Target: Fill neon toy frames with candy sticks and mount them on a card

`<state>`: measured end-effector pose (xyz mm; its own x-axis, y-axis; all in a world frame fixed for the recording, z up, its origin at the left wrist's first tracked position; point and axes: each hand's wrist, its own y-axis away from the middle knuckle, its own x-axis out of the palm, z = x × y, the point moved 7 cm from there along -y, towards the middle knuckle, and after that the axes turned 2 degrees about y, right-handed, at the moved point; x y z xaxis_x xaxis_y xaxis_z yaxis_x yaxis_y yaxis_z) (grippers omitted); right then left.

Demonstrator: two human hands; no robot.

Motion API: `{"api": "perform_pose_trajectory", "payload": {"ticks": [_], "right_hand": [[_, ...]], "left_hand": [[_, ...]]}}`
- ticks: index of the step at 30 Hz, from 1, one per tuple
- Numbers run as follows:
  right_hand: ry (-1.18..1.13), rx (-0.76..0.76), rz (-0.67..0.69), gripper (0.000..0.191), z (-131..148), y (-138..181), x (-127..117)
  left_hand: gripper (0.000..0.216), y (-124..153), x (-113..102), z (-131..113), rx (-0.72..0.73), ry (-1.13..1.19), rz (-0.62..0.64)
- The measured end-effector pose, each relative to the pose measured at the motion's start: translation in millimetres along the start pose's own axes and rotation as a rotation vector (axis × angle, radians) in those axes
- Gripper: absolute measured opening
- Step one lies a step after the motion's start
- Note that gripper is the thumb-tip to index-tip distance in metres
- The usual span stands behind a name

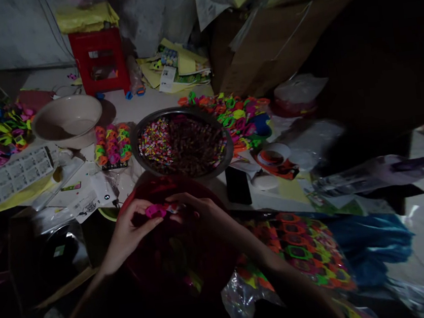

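My left hand (137, 222) pinches a pink plastic toy watch (155, 211), its thumb below and its fingers above. Close against the toy's right side, my right hand (197, 209) grips a small piece in a shiny, multicoloured wrapper (172, 208), which looks like a candy. Both hands are over a dark red basin (216, 199), whose contents are mostly in shadow. Just beyond stands a wide metal bowl (230, 149), with small colourful wrapped pieces on its left side and brown ones filling the rest.
A beige basin (67, 119) and bagged toy watches (113, 143) stand left of the bowl. Loose bright plastic toys (237, 115) lie behind it at right. A black phone (238, 185) rests near the table edge. A red stool (100, 59) and cardboard box (260, 46) are at the back.
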<state>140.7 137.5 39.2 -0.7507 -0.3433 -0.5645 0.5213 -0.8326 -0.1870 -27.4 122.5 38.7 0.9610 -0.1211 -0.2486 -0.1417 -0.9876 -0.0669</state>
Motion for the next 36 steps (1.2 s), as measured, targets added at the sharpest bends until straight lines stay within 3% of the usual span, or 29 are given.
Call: {"api": "perform_pose_trajectory", "payload": {"ticks": [5, 12, 21, 29, 36], "right_hand": [[0.107, -0.081, 0.009, 0.018, 11.4, 4.1, -8.4], [0.279, -0.131, 0.008, 0.037, 34.0, 5.3, -24.3], [0.372, -0.182, 0.058, 0.038, 41.8, 5.2, -24.0], [0.625, -0.22, 0.045, 0.034, 49.5, 8.6, -19.9], [0.665, -0.166, 0.114, 0.027, 49.0, 5.8, -17.1]], "left_hand": [[0.027, 0.3, 2.5, -9.6, 0.167, -0.176, -0.077], [0.028, 6.8, 5.5, -24.3, 0.383, -0.309, -0.141], [0.03, 7.0, 6.2, -23.2, 0.408, -0.351, -0.15], [0.035, 10.1, 10.4, -23.2, 0.467, -0.442, -0.088], [0.034, 10.4, 16.2, -26.3, 0.486, -0.527, -0.037]]}}
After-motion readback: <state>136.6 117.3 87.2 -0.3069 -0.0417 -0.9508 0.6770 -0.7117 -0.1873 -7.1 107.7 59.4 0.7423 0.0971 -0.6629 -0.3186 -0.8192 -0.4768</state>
